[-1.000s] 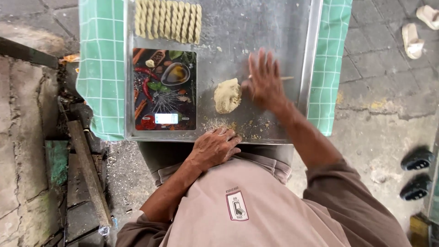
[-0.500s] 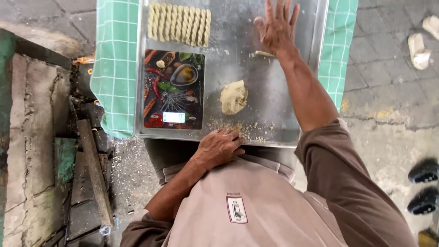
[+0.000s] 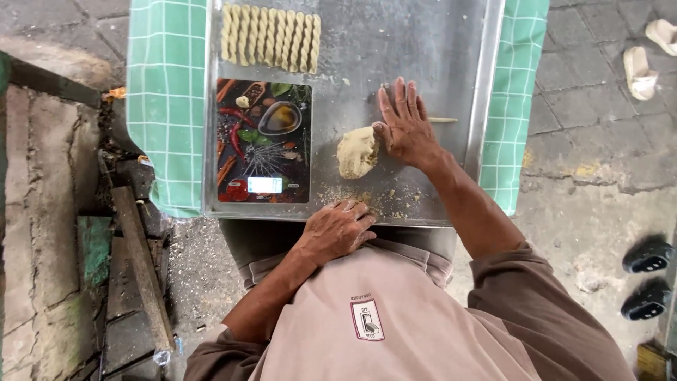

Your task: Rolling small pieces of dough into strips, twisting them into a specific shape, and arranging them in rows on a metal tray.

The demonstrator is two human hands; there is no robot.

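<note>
Green checked cloth, grey metal tray, beige dough lump

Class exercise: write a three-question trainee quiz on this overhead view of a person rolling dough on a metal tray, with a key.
1. True or false: the right hand lies flat on the metal tray.
2. Where does the left hand rest?
A. on the tray's near edge
B. on the kitchen scale
C. on the dough lump
3. Fill in: the twisted dough sticks lie in a row at the tray's ____ end.

Key: 1 true; 2 A; 3 far.
</note>
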